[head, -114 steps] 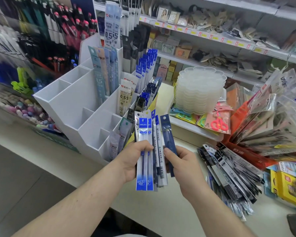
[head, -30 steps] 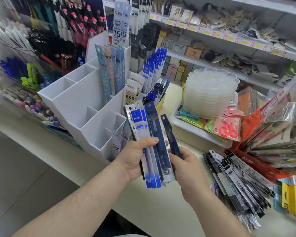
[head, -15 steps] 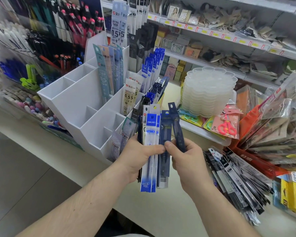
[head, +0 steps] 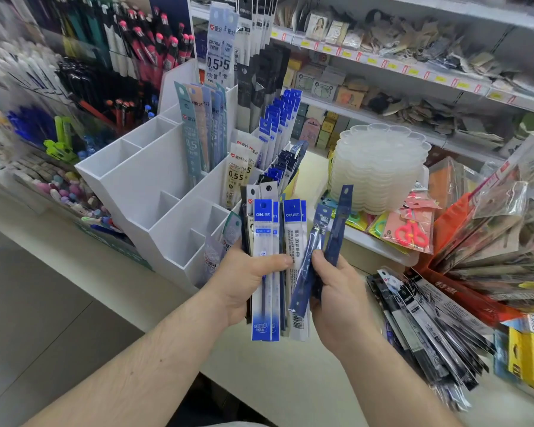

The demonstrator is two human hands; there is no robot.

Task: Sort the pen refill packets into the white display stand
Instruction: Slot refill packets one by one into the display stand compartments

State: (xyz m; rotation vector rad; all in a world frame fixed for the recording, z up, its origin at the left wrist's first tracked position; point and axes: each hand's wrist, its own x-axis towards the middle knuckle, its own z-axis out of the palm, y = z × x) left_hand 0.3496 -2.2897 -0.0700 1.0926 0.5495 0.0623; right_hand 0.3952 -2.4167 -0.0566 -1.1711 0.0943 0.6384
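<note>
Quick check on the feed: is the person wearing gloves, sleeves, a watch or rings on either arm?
No. The left hand and right hand are bare, with no gloves. Both forearms are uncovered to the frame's bottom edge; no sleeve, watch or wristband shows. No rings are visible on the fingers in view.

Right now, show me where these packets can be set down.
Free: the counter strip below both hands, and the white display stand's empty left compartments. Crowded: the dark packet pile on the right, and the stand's right-hand slots, packed with refills.
</note>
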